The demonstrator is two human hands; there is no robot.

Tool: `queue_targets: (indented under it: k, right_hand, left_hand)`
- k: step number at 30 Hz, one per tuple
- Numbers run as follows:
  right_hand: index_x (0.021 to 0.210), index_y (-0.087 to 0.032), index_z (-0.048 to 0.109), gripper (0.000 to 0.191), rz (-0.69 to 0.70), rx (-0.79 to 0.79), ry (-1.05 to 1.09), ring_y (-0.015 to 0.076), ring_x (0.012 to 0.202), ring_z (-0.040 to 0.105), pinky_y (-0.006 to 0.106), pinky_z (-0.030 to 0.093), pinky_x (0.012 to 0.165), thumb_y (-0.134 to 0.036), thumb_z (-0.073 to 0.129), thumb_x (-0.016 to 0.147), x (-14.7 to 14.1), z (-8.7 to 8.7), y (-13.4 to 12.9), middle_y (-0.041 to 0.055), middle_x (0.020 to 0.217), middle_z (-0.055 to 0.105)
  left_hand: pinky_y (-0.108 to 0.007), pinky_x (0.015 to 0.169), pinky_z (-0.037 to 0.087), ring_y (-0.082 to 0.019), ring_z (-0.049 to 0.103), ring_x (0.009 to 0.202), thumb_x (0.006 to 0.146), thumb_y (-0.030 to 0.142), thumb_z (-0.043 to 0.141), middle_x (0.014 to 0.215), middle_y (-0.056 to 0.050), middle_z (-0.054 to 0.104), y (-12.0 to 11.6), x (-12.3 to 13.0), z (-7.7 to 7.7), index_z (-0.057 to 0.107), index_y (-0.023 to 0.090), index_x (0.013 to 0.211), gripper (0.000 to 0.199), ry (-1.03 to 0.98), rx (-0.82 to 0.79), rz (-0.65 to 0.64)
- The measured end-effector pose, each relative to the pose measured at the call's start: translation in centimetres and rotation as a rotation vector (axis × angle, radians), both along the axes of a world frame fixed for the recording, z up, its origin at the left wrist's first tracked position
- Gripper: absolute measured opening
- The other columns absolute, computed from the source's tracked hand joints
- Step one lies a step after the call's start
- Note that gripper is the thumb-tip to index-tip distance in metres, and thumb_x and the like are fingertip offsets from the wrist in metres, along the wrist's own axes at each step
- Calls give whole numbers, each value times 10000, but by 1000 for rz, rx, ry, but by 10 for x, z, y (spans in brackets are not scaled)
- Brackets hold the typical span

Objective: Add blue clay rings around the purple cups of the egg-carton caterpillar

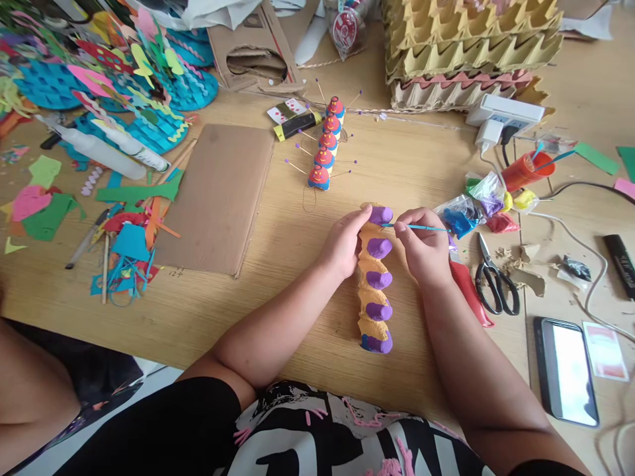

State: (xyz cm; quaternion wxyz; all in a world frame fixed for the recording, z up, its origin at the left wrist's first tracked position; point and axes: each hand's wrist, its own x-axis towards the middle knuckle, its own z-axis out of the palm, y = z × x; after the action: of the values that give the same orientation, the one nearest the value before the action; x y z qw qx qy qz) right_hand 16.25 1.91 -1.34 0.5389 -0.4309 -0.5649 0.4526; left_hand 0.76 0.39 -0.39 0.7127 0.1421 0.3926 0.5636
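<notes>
- Cardboard sheet (218,195) lies flat on the table (285,248).
- Left hand (346,241) grips the far end of an orange strip (370,295) with purple bumps.
- That strip sits between the hands.
- Right hand (425,248) pinches a blue stick (421,228), tip at the farthest bump.
- Scissors (488,264).

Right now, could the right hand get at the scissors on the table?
Probably yes: the scissors lie close by on its side, and nothing seems to cover them. The right hand holds a thin blue stick, though, so it would likely have to put that down first.
</notes>
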Motion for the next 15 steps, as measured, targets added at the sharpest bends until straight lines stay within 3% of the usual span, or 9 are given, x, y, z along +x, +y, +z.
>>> queue_targets:
  k: [6,15]
  right_hand:
    - [787,-254,678,548,-17,1,2,138,654,580,292,461,585,-731,948,781,-2,0,0,-19,736,675]
    - [780,-256,643,570,-53,41,-84,124,581,486,292,375,506,-762,903,819,-4,0,-4,-30,675,596]
  left_hand:
    - [-231,673,539,-127,743,707,902,523,900,847,-21,822,-1,0,1,800,197,858,344,8,-6,-10]
    - [-232,651,541,-118,729,675,874,528,927,801,-8,796,-1,0,0,814,205,862,343,8,11,-9]
